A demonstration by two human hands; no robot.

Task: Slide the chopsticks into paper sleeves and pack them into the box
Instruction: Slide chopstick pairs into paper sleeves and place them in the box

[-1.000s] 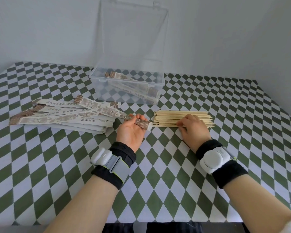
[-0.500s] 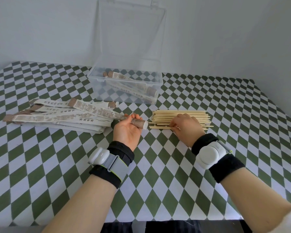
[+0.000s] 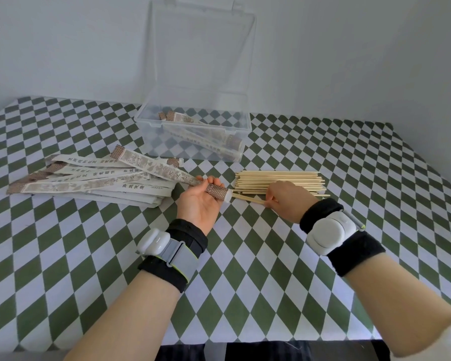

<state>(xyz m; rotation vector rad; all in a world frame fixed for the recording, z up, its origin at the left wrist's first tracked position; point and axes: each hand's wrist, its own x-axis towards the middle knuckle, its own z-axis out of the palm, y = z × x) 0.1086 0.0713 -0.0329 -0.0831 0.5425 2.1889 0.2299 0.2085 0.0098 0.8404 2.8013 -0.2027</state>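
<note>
Centre frame: left hand (image 3: 197, 204) curled round brown-tipped printed paper sleeve (image 3: 156, 169). Right hand (image 3: 287, 201) pinching pale wooden chopsticks (image 3: 248, 198) at pile's (image 3: 279, 178) near edge. Clear plastic box (image 3: 151, 142), lid up, upper centre.

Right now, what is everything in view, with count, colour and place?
clear box: one, transparent, lid up, table's back centre
sleeved chopsticks: a few, white-brown, inside the box
empty sleeves: pile, white with brown ends, left
held sleeve: one, white-brown, left hand
bare chopsticks: pile, pale wood, right of centre
drawn chopsticks: count unclear, pale wood, pile's near edge
tablecloth: one, green and white diamonds
wrist devices: two, white, on black bands
left hand: grips held sleeve
right hand: pinches drawn chopsticks
</note>
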